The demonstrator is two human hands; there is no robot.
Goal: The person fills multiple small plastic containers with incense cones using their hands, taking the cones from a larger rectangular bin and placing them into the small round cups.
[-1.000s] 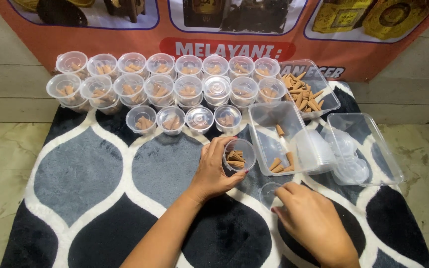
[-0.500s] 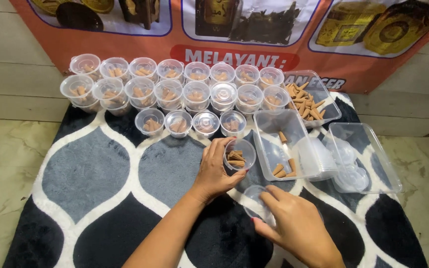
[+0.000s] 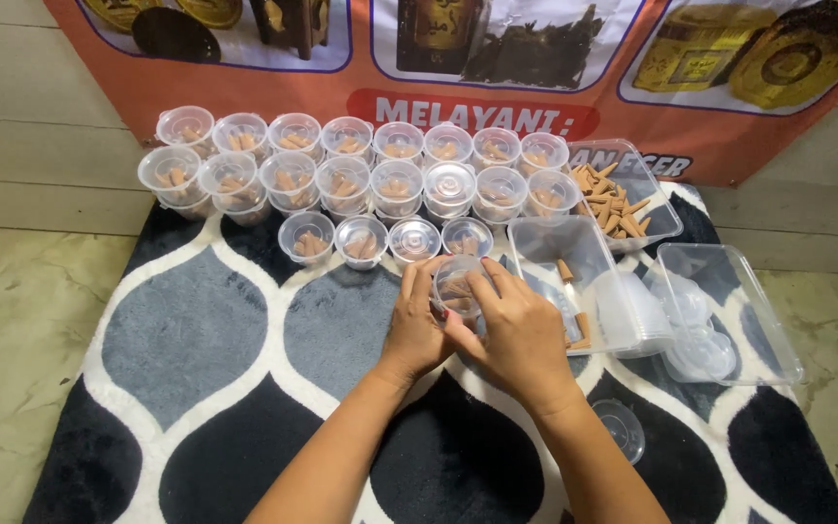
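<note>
Right hand (image 3: 521, 335) now joins left hand (image 3: 417, 325) on cup (image 3: 456, 283).

On the rug (image 3: 206, 330), rows of filled cups (image 3: 361, 180) stand behind both hands, which meet around 1 cup (image 3: 456, 283). Right of them lie 3 trays (image 3: 574, 243), and a loose lid (image 3: 621, 429) lies right of the right forearm.
</note>
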